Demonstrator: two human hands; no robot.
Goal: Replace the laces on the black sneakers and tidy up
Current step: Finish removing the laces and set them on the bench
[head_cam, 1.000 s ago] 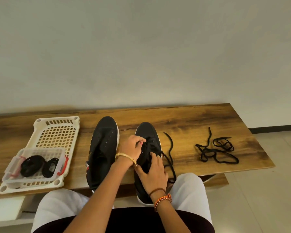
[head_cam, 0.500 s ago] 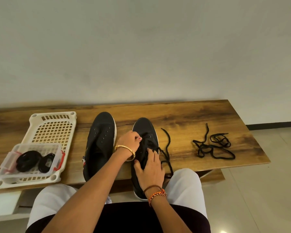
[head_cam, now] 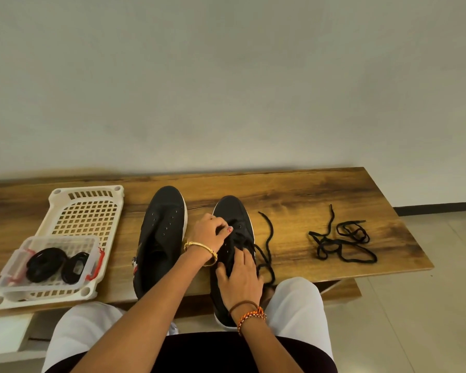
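1. A white slotted tray (head_cam: pixel 89 211) lies at the left end of the wooden worktop (head_cam: pixel 293 195), its near end sticking out past the front edge.
2. A clear plastic box (head_cam: pixel 49 265) sits on the near part of the tray and holds two coiled black laces (head_cam: pixel 55 263).
3. The left sneaker (head_cam: pixel 162 238) lies toe away from the person, just right of the tray. Its eyelets are bare, and its heel hangs over the front edge of the worktop.
4. The left hand (head_cam: pixel 209 232) sits over the gap between the two shoes, fingers curled and thumb tip pressed forward at the upper eyelets of the right sneaker (head_cam: pixel 233 211). It seems to pinch the lace there, though black on black makes that hard to confirm. A gold bangle (head_cam: pixel 201 249) circles the wrist.
5. The right hand (head_cam: pixel 241 278) lies on top of the right sneaker nearer the person, fingers curved down over the lacing area and gripping the shoe. Braided bands (head_cam: pixel 249 314) are on that wrist.
6. The lace (head_cam: pixel 267 238) being worked trails off the right side of that sneaker, one end lying loose on the worktop beyond the fingers and the rest looping down toward the front edge beside the right hand.
7. A loose tangle of black laces (head_cam: pixel 342 240) lies well apart to the right, near the end of the worktop.
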